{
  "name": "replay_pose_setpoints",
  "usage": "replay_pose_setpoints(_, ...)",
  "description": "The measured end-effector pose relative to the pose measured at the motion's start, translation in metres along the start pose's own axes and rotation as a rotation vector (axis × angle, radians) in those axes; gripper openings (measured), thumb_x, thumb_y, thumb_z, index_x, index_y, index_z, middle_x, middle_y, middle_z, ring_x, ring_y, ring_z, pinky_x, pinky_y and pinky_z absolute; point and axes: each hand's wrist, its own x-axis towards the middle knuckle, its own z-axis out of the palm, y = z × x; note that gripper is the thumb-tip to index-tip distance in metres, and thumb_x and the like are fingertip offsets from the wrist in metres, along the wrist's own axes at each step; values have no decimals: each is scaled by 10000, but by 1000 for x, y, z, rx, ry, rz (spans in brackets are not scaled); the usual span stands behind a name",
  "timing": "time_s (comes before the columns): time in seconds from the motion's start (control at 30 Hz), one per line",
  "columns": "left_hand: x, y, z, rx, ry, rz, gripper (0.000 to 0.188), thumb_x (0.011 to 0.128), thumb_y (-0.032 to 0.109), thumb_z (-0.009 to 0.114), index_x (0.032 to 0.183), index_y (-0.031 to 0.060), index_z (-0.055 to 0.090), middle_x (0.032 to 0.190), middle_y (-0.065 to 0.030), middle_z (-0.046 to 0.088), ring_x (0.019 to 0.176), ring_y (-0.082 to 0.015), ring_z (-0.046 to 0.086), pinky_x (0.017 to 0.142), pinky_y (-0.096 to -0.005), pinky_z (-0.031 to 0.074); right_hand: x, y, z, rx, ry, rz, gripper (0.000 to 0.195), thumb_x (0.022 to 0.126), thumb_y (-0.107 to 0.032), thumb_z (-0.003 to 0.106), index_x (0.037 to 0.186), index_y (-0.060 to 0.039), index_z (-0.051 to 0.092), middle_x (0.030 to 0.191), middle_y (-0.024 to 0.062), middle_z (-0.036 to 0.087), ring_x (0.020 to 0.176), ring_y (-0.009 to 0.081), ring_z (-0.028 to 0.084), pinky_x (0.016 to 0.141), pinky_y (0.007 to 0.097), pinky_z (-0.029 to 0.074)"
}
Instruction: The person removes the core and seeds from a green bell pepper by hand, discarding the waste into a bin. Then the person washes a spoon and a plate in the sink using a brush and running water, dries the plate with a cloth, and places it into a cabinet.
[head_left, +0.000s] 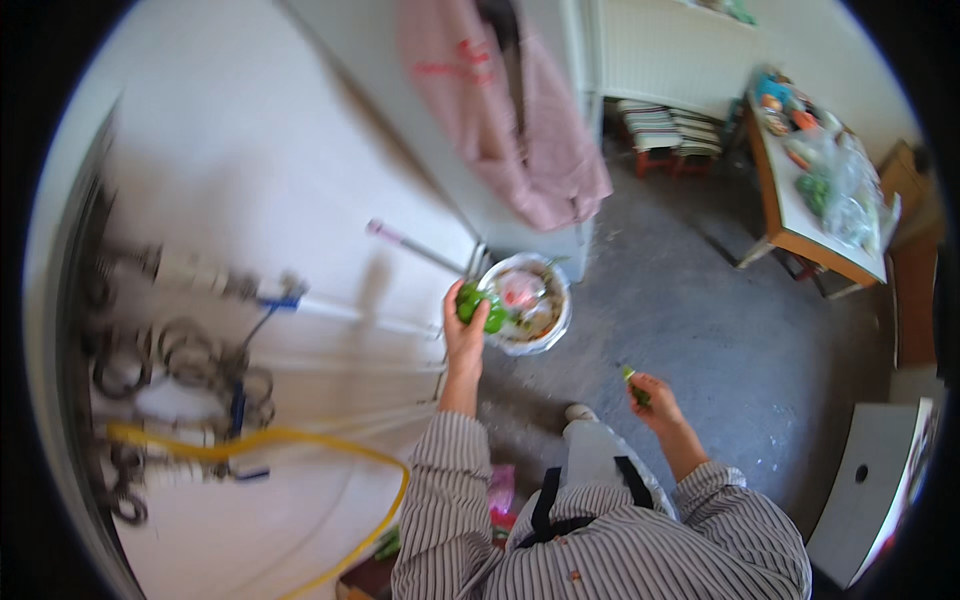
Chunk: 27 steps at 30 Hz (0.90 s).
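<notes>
My left hand (463, 337) grips a green bell pepper (481, 309) beside the rim of a round waste bin (559, 330) lined with a pale plastic bag. Inside the bin lie scraps and a clear and pink plastic bag (521, 289). Lower and to the right, my right hand (660, 405) is closed around a small green vegetable piece (630, 373), perhaps a pepper's core; my fingers hide part of it. That hand is over the grey floor, apart from the bin.
A pink cloth (517, 150) hangs on a white cabinet or refrigerator (360, 45). Yellow hose (330, 435) and pipe valves (281, 304) line the left wall. Bagged vegetables cover a table (795, 202) at right; striped-top stools (649, 124) stand behind. A white box-like unit (862, 487) is lower right.
</notes>
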Motion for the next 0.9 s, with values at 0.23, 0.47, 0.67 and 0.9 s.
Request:
replay_pose_setpoints(0.23,56,-10,20,367,-49,217,523,771,-9,625,1244,78,420,1159,-67,468,1037,-171,469,882,-294,412,13,6,18,174,-3,40,127,854,-156,565,878,-32,576,740,59,550,580,127,512,496,236,416)
replay_pose_setpoints(0.47,71,-19,33,478,-119,245,514,775,11,630,1239,77,419,1155,-73,478,1018,-174,477,879,-293,412,14,-4,11,199,30,20,110,868,-154,547,877,-46,559,753,42,539,604,104,489,531,229,418)
replay_pose_setpoints(0.67,73,-18,31,232,-44,143,520,794,21,621,1260,87,398,1138,-68,482,984,-174,494,811,-307,466,19,-9,5,197,43,-9,109,866,-167,553,868,-58,563,750,23,536,598,97,478,535,216,406)
replay_pose_setpoints(0.9,62,-10,14,27,37,111,546,831,70,600,1314,132,355,1180,-73,457,1029,-177,481,827,-323,464,28,-13,26,125,-18,76,107,858,-167,566,853,-59,570,742,23,541,594,92,482,534,204,404)
